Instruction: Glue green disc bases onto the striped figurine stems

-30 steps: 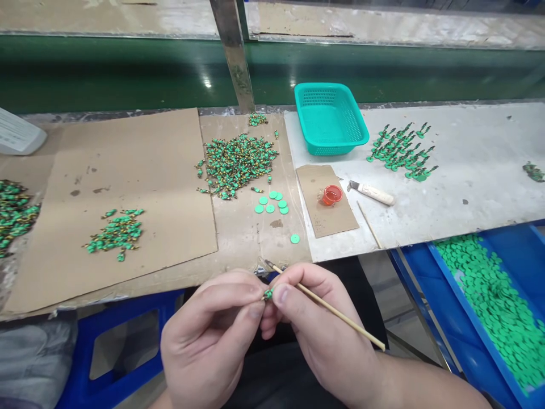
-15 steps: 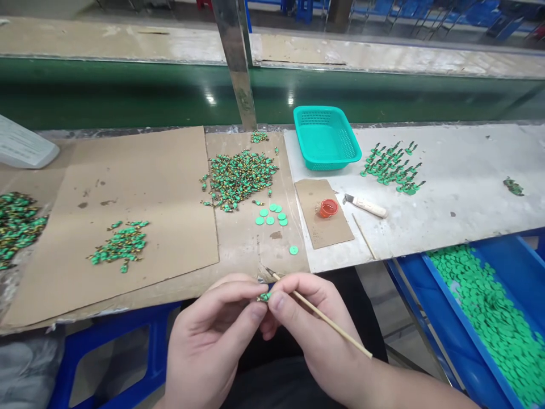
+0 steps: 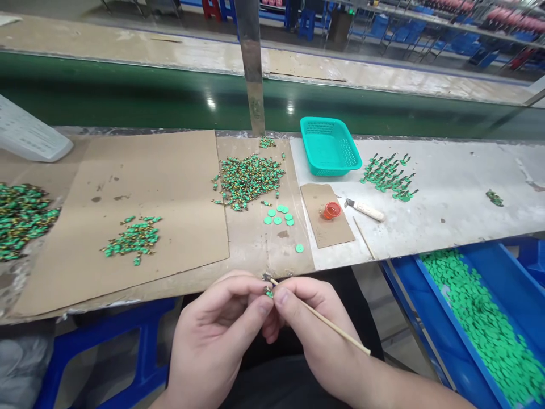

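Between the fingertips of my left hand (image 3: 225,335) is a small green and dark figure (image 3: 268,292), near the table's front edge. My right hand (image 3: 317,324) pinches against the same figure and also holds a thin wooden stick (image 3: 336,328), its dark tip pointing up and left. Just beyond the hands lie several green discs (image 3: 278,220) and a single green disc (image 3: 300,249). Behind them is a large heap of small green and gold figures (image 3: 249,180). An orange-red cup (image 3: 331,211) sits on a small cardboard piece (image 3: 326,236).
A teal basket (image 3: 327,147) stands at the back, left of figures upright on green bases (image 3: 389,176). A knife (image 3: 368,211) and another stick (image 3: 363,237) lie right of the cup. A blue bin (image 3: 494,267) of green discs is at the lower right; more figures (image 3: 134,237) lie left.
The figure between my fingertips has turned, with its dark end now upward. The view has shifted slightly, so the tabletop items appear moved. Both hands keep their grips.
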Demonstrator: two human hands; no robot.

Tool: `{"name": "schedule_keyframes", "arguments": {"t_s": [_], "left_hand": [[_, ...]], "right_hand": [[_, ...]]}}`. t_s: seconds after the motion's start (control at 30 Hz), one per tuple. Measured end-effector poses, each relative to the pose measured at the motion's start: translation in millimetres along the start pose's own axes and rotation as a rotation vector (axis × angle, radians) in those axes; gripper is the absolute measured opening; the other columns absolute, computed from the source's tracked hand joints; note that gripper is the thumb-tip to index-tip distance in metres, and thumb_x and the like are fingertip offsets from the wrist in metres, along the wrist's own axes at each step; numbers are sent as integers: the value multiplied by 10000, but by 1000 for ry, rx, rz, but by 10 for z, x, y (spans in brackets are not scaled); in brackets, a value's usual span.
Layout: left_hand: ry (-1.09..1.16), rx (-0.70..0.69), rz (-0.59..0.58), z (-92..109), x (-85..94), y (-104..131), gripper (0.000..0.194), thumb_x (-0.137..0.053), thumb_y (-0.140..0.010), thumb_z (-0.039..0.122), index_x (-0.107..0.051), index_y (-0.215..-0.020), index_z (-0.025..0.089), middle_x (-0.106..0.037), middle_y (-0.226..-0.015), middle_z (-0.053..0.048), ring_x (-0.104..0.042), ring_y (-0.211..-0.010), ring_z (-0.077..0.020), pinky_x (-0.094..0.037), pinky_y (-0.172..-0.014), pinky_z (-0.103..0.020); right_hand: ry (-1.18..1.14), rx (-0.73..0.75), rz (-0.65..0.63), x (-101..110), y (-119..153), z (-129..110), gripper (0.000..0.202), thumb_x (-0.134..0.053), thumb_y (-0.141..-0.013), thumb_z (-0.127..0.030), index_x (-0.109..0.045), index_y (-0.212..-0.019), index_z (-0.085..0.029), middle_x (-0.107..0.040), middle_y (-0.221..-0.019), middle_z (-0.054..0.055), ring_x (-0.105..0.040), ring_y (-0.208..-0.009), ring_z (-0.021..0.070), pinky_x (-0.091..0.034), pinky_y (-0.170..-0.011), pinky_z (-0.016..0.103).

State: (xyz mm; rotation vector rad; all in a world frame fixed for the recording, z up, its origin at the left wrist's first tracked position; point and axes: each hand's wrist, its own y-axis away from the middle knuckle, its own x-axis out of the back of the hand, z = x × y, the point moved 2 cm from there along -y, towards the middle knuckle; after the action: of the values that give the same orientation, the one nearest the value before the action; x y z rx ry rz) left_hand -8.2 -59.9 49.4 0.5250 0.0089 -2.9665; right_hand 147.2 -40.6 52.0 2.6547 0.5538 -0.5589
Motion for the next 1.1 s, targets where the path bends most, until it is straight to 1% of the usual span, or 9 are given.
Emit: {"name": "schedule_keyframes", "arguments": {"t_s": [0.1,0.2,0.27,0.37,0.47,0.57,0.73,0.9,1.1], "left_hand": [[4,-17,-5,27,30,23,43,-942,-1007,280,-930,-968,292,-759,-845,3,-769,-545,-167,-688,-495,-243],[16,-27,-13,43,60,47,45,-926,-1019,279,-925,-974,284,-758,-874,1,-773,-549,-168,-690,-497,-250],[24,-8,3,48,79,64,54,-949,-1003,296,-923,-963,270,-760,-883,-4,-773,-546,-173,-691,-497,-257],[20,34,33,55,98,77,134,-1009,-955,353,-915,-915,266,-751,-861,3,-760,-528,-175,-685,-488,-264],[-7,29,28,61,105,65,123,-1000,-963,360,-911,-920,288,-742,-875,15,-763,-537,-173,-687,-493,-266],[-42,15,29,51,114,37,90,-960,-998,340,-905,-937,302,-735,-889,18,-768,-550,-171,-689,-498,-265],[-105,-1,40,29,106,-3,79,-947,-1004,335,-902,-940,320,-718,-873,29,-757,-532,-174,-679,-468,-273],[-177,-16,42,-5,87,-14,62,-926,-1026,322,-895,-976,341,-728,-889,35,-767,-541,-172,-686,-483,-272],[-248,-73,26,-27,65,-24,81,-911,-1029,277,-880,-990,340,-720,-870,43,-759,-530,-170,-678,-474,-273]], "right_hand": [[11,7,-4,-64,26,24,520,-836,-1088,-661,-870,-886,-182,-734,-794,44,-688,-771,168,-636,-756,297],[6,14,-8,-117,51,51,491,-845,-1092,-628,-868,-895,-179,-737,-786,42,-695,-780,166,-616,-755,287],[1,16,-7,-139,60,60,491,-845,-1094,-624,-866,-895,-175,-742,-782,44,-703,-784,167,-607,-754,281],[4,17,-12,-156,55,50,518,-828,-1104,-637,-875,-886,-169,-744,-782,48,-703,-773,162,-602,-747,273],[19,21,-24,-156,31,21,526,-803,-1128,-631,-884,-889,-169,-741,-791,48,-695,-767,152,-597,-750,265],[18,28,-45,-142,-1,-5,533,-778,-1148,-625,-882,-884,-173,-729,-788,43,-679,-757,144,-585,-749,261],[-2,18,-90,-86,-59,-25,558,-739,-1175,-620,-865,-871,-170,-707,-758,33,-659,-739,143,-574,-749,275],[-28,-5,-113,-18,-118,-45,601,-751,-1152,-684,-847,-856,-170,-710,-735,31,-660,-717,155,-587,-744,296],[-68,-36,-112,52,-142,-18,592,-749,-1154,-696,-852,-888,-177,-709,-710,9,-649,-668,121,-559,-750,261]]}}
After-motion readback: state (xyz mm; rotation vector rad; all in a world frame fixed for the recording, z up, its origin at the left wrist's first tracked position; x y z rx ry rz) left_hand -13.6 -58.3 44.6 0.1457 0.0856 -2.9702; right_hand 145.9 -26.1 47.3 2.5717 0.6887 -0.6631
